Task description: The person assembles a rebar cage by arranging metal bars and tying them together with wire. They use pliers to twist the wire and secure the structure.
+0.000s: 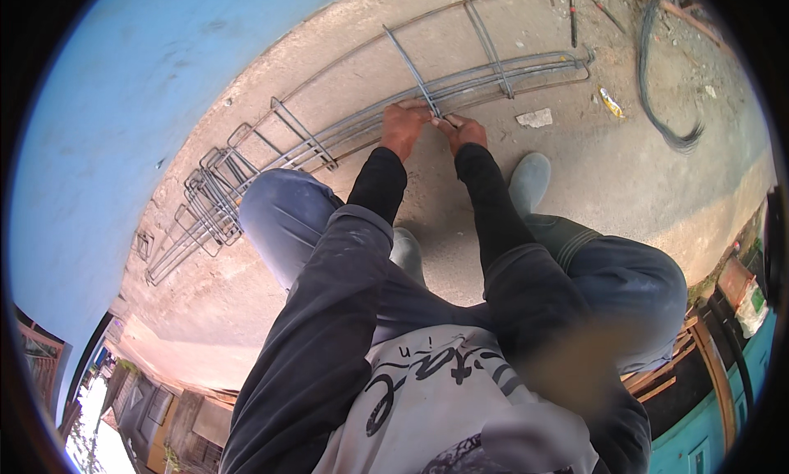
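A long cage of steel rebar (362, 129) lies on the concrete, its bars running from lower left to upper right. One rectangular stirrup (408, 63) crosses the bars in front of me. My left hand (403, 127) is closed around the near lower corner of that stirrup, where it meets the long bars. Just beside it, my right hand (464, 134) pinches at the same corner, fingertips almost touching the left ones. Whether a thin tie wire is between the fingers is too small to tell. Another stirrup (491, 47) sits farther right along the bars.
Bunched stirrups (218, 190) hang at the cage's left end, near a blue wall (123, 129). At the right lie a bundle of thin wire (645, 80), a tool with dark and red handles (573, 18), a yellow wrapper (611, 102) and a flat stone chip (534, 117).
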### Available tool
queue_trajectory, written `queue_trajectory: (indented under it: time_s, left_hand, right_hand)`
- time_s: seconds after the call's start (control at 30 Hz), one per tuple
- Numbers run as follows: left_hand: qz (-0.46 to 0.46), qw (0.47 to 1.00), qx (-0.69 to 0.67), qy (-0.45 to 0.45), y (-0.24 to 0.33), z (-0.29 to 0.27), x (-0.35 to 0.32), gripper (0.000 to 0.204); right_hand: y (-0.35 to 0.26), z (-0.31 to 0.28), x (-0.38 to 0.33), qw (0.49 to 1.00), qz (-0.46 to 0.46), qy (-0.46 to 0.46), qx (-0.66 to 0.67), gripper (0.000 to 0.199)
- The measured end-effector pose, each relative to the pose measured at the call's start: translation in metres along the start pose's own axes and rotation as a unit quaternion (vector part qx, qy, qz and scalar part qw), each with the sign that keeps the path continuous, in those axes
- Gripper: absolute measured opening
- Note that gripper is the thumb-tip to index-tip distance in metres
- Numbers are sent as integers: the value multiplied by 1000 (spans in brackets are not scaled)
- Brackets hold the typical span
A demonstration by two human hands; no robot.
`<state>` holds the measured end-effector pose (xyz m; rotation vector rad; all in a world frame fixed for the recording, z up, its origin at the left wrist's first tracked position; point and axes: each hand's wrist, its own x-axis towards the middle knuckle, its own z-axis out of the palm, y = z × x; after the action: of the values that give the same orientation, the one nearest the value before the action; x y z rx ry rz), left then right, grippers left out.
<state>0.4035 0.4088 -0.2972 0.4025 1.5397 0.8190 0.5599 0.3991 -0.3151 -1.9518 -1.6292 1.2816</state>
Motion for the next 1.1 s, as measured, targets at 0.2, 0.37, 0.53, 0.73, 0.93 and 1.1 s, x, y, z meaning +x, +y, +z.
queue_trajectory:
  time_s: [0.2, 0.37, 0.53, 0.73, 0.93, 1.1]
  left_hand:
    - [11, 993, 80, 86, 1, 8, -15, 20]
    - [109, 957, 205, 175, -3, 22, -28, 9]
    - [175, 944, 209, 183, -7, 34, -38, 12]
    - [268, 913, 284, 121, -21, 28, -39, 13]
    - [385, 849, 349, 94, -24, 13, -42, 17]
    - [253, 932, 253, 61, -23, 2, -42, 17]
  right_hand:
    - [-26, -8, -8, 994, 100, -34, 21, 45]
    - [1, 9, 0, 997, 69, -1, -14, 46]
    - [10, 15, 2, 998, 45, 5, -49, 41]
    - [-7, 8, -3, 995, 69, -7, -77, 32]
    - [-10, 2, 1, 997, 53, -33, -38, 36]
    - [-7, 2, 2, 996, 69, -40, -50, 51]
